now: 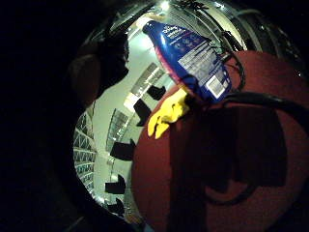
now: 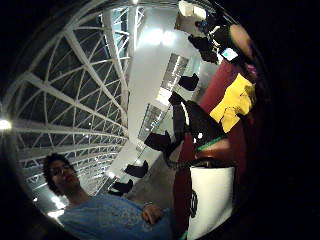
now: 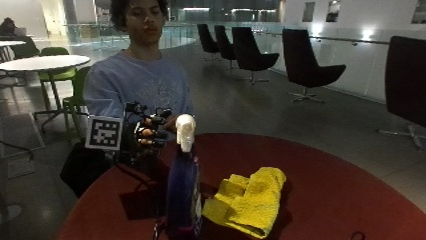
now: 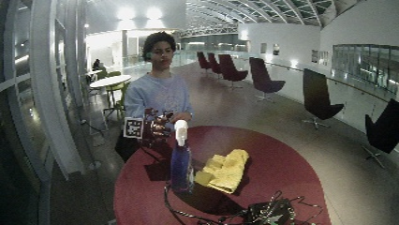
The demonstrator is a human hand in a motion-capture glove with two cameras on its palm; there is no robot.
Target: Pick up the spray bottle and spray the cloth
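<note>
A blue spray bottle (image 3: 183,185) with a white trigger head stands upright on the round red table (image 3: 333,185), near its front. A crumpled yellow cloth (image 3: 253,197) lies on the table right beside the bottle. My gloved right hand (image 3: 148,136) hovers above the table's far side, behind the bottle at the height of its head, and touches nothing. Its fingers hang loosely curled and hold nothing. The little finger side palm view shows the bottle (image 1: 193,58) a short way off with the cloth (image 1: 169,112) next to it. The wide outside view shows the hand (image 4: 156,125), bottle (image 4: 181,168) and cloth (image 4: 225,171).
Cables and a small dark device (image 4: 268,213) lie on the table's front edge. Black lounge chairs (image 3: 306,62) stand along the wall behind. A white round table (image 3: 43,62) with green chairs is at the back left.
</note>
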